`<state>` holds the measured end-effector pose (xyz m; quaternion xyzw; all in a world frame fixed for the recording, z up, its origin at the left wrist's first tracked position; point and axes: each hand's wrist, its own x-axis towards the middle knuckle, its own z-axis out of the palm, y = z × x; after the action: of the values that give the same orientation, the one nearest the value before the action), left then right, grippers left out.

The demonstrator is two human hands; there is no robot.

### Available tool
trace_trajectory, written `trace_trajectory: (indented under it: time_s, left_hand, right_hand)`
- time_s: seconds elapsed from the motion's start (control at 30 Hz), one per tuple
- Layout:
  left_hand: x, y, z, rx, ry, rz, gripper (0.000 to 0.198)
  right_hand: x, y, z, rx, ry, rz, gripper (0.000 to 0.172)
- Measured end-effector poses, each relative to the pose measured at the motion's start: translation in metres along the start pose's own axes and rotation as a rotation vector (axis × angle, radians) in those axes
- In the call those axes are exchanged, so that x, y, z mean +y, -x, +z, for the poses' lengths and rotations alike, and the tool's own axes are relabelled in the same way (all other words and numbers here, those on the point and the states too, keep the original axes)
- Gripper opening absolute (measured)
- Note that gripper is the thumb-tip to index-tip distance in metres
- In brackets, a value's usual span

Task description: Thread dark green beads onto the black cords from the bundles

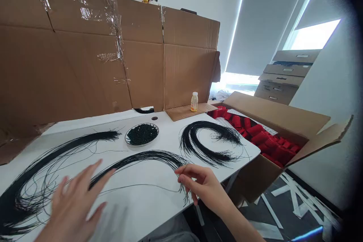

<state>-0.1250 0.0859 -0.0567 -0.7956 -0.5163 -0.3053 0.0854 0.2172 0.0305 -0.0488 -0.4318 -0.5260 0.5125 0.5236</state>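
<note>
My left hand is spread with nothing in it, slightly blurred, above the near left of the white table. Beneath its fingertips lies one end of the middle bundle of thin black cords, which arches across to the right. At the other end, my right hand has its thumb and fingertips pinched on the frayed cord ends. One loose cord runs apart from that bundle between my hands. A larger black bundle curves along the left, and a curled one lies to the right.
A plate of small dark green or black pieces stands behind the middle bundle. Cardboard panels wall the table's back. A small bottle stands on a cardboard flap. At right, an open carton holds red items; white strips litter the floor.
</note>
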Motion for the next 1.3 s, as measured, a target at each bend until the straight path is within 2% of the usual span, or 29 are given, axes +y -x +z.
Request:
trace_trajectory:
  time_s: [0.03,0.07,0.17,0.23,0.3,0.47,0.57,0.63,0.67,0.7,0.77,0.87,1.0,1.13,1.3]
  left_hand:
    - [0.023,-0.005,0.001,-0.013,0.077,0.055,0.044]
    - [0.047,-0.011,-0.002,-0.121,0.166,0.077,0.043]
    - [0.11,-0.032,-0.02,-0.323,0.487,-0.095,0.036]
    - [0.136,-0.044,-0.032,-0.359,0.649,-0.18,0.032]
    - [0.148,-0.053,-0.037,-0.38,0.75,-0.18,0.028]
    - [0.148,-0.057,-0.026,-0.465,0.885,-0.203,0.026]
    - [0.145,-0.053,-0.02,-0.485,0.928,-0.233,0.025]
    - [0.142,-0.051,-0.02,-0.446,0.935,-0.299,0.025]
    - [0.141,-0.05,-0.021,-0.413,0.936,-0.342,0.025]
    - [0.14,-0.049,-0.022,-0.381,0.937,-0.386,0.025]
    - [0.137,-0.048,-0.022,-0.345,0.945,-0.448,0.028]
    - [0.133,-0.047,-0.019,-0.323,0.956,-0.494,0.03]
    - [0.13,-0.046,-0.014,-0.301,0.922,-0.509,0.032]
    - [0.13,-0.044,-0.015,-0.324,0.932,-0.484,0.03]
    - [0.127,-0.043,-0.017,-0.344,0.952,-0.478,0.027]
  right_hand:
    - [-0.001,-0.002,0.002,0.01,-0.014,-0.004,0.041]
    - [-0.003,-0.002,0.004,0.02,-0.025,-0.014,0.045]
    - [-0.012,0.0,0.011,0.032,-0.035,-0.044,0.056]
    - [-0.017,0.003,0.017,0.029,-0.018,-0.07,0.062]
    - [-0.021,0.007,0.022,0.024,0.009,-0.103,0.067]
    - [-0.026,0.019,0.036,-0.025,0.057,-0.102,0.072]
    - [-0.027,0.014,0.023,-0.089,0.203,-0.123,0.07]
    - [-0.025,-0.001,-0.004,-0.1,0.479,-0.168,0.054]
    - [-0.023,-0.012,-0.022,-0.04,0.711,-0.197,0.035]
    - [-0.019,-0.023,-0.041,0.035,0.811,-0.194,0.025]
    - [-0.008,-0.046,-0.078,0.126,0.946,-0.178,0.023]
    - [0.011,-0.072,-0.11,0.039,1.104,-0.175,0.015]
    - [0.033,-0.092,-0.11,-0.085,1.224,-0.207,0.022]
    - [0.046,-0.109,-0.104,-0.114,1.283,-0.227,0.023]
    - [0.051,-0.12,-0.111,-0.113,1.25,-0.279,0.024]
